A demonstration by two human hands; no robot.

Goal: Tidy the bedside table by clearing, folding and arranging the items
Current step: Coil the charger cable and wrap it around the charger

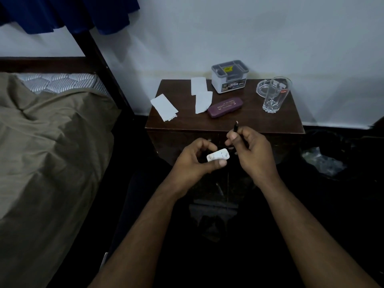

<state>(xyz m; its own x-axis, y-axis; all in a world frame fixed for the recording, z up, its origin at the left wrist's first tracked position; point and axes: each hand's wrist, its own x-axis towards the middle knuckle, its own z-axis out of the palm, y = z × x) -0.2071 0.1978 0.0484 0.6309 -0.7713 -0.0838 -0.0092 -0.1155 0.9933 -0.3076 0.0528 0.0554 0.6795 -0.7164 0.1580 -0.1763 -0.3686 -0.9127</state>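
Head view looks down at a bed (47, 142) on one side and a dark wooden bedside table (224, 123) by the wall, with the person's two arms reaching in from below. On the table top sit a grey box (229, 76) at the back, a tall glass (275, 94) and a glass ashtray (263, 86) just behind it on the right, a purple case (225, 106) near the middle, and three white paper pieces (164, 108) lying loose on the left part. Both hands are held in the air just in front of the table, lower than its front edge in the view. The left hand (197, 161) has its fingers curled round a small white plug (218, 155), which lies on its side with its long way pointing up and to the right, toward the other hand. The right hand (252, 151) pinches a thin black cord end (236, 126) between thumb and fingers, and its tip sticks straight up above the knuckles. The two hands are close, almost touching, with the plug just to the left of and a bit below the cord end. It looks like the cord has to be wound up or put with the plug next, and the right hand is the nearer one to the box and the glass.
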